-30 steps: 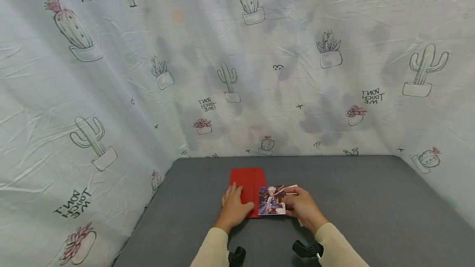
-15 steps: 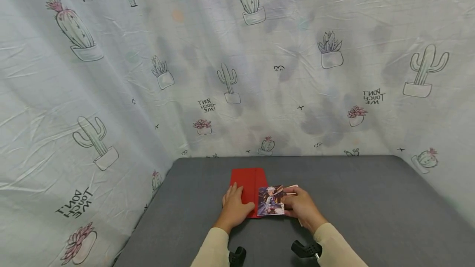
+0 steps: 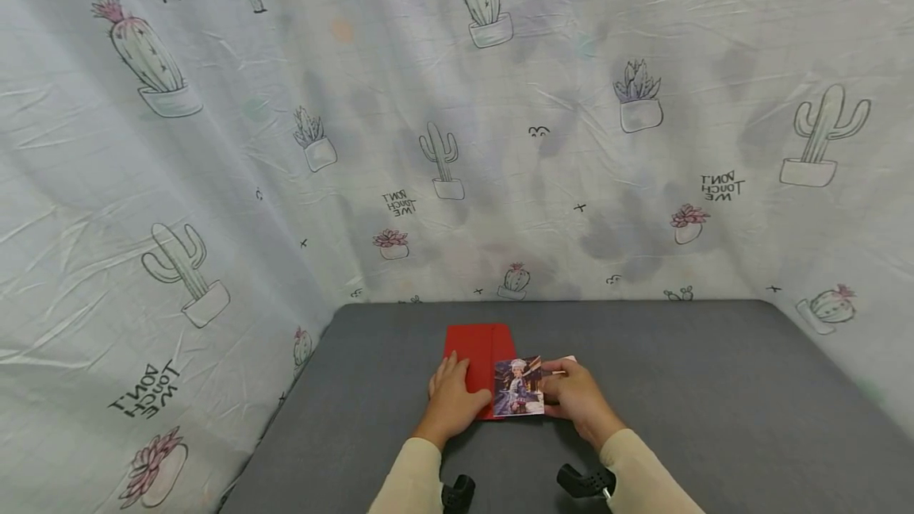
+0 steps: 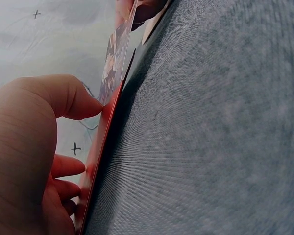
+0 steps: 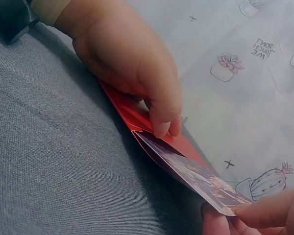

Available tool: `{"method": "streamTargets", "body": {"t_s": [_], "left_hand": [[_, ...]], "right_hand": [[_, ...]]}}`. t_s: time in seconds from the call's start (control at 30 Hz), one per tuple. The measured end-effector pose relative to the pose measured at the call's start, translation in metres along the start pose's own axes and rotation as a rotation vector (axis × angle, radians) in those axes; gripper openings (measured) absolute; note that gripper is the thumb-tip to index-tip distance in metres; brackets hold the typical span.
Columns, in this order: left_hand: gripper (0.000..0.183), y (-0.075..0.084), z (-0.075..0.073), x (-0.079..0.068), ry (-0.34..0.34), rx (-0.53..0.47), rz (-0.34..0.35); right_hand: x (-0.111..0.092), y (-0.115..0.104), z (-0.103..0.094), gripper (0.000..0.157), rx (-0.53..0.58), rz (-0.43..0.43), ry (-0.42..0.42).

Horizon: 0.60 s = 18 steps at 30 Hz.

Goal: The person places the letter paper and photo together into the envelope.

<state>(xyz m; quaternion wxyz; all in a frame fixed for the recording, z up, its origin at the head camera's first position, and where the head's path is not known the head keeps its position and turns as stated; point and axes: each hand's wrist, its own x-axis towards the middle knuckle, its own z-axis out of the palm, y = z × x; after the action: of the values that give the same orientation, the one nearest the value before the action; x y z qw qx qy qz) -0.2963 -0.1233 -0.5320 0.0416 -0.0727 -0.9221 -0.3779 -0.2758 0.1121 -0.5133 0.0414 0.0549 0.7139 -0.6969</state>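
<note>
So your right hand (image 3: 580, 400) pinches the photo (image 3: 517, 387) by its edge, while your left hand (image 3: 455, 400) rests on the red envelope (image 3: 483, 359), fingers stretched out.

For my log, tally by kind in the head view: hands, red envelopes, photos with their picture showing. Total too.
Hands: 2 (left hand, right hand)
Red envelope: 1
Photo: 1
Total: 4
</note>
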Motion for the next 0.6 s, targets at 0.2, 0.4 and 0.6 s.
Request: {"method": "streamTargets", "body": {"t_s": [0.2, 0.4, 0.6], "left_hand": [[0.084, 0.0002, 0.0015, 0.0001, 0.008, 0.013, 0.001], [0.085, -0.0001, 0.0013, -0.0003, 0.004, 0.018, 0.001], [0.086, 0.0003, 0.0005, -0.0014, 0.002, 0.018, 0.001]], "right_hand": [[-0.0011, 0.0003, 0.0018, 0.038, -0.020, 0.007, -0.002], [-0.0047, -0.0027, 0.0041, 0.038, -0.028, -0.001, 0.003], [-0.0084, -0.0061, 0.0051, 0.037, -0.056, 0.004, -0.006]]}}
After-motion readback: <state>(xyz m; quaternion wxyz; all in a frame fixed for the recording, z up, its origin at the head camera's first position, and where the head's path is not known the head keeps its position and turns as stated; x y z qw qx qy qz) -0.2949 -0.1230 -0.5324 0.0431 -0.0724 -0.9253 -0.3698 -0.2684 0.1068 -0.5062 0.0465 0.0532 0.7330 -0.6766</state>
